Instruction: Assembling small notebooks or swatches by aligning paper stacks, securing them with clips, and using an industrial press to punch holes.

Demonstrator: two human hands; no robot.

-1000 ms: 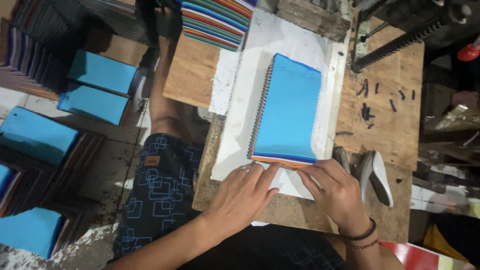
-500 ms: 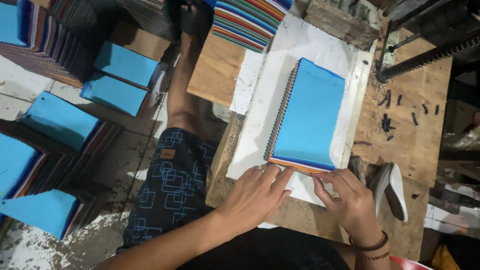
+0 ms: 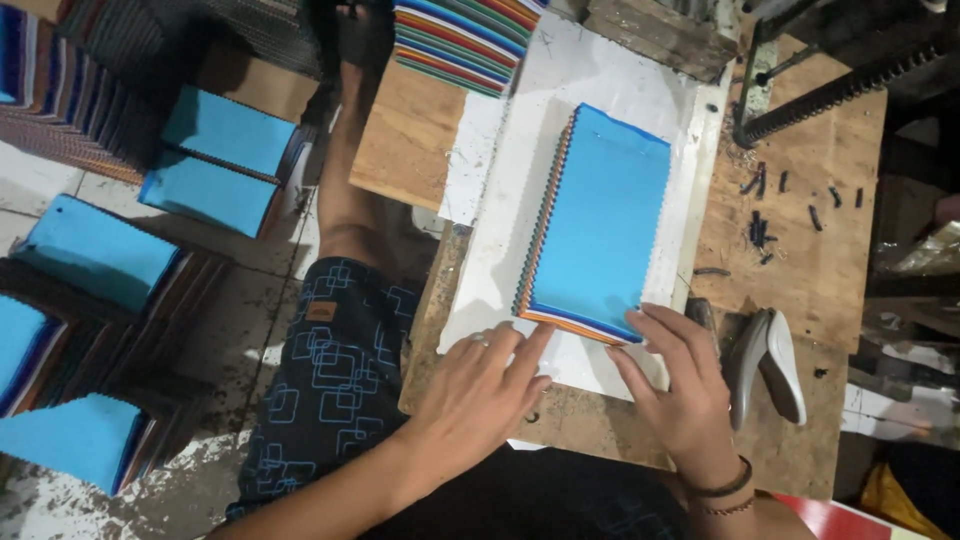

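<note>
Blue-covered spiral-bound notebooks, stacked [image 3: 598,225], lie on the white sheet [image 3: 520,190] over your wooden bench [image 3: 800,270]. Your left hand [image 3: 480,385] and right hand [image 3: 678,385] rest open, fingertips against the stack's near edge, gripping nothing. Grey pliers [image 3: 768,365] lie just right; striped notebooks [image 3: 460,35] sit beyond.

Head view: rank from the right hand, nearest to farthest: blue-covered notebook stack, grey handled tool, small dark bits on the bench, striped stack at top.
From the right hand:
1. Blue-covered notebook stack: fingers touch its near edge.
2. Grey handled tool: just to its right on the bench.
3. Small dark bits: farther up the bench, right.
4. Striped stack: far top edge, left.
</note>
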